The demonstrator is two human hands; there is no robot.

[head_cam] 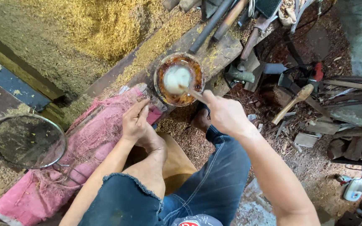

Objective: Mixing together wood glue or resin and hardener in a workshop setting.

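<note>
Hands: right hand (226, 114) closed round a wooden stick (192, 93) w/ pale blob at its tip, dipped in a round brown-stained bowl (179, 78) on the plank tabletop (214, 54). Left hand (135, 122) rests fingers bent, gripping nothing, on pink frayed cloth (93, 138) just left of bowl. Wire sieve (27, 141) further left, sawdust (101, 25) behind.

Round sieve (27, 141) rests beside sawdust pile (101, 25).

The right hand (227, 114) covers the stick's (192, 93) lower end, and pale paste hides its tip inside the bowl (179, 79). The tool handles (218, 19) run off the top edge. The pink cloth (63, 167) is cut off bottom left.
</note>
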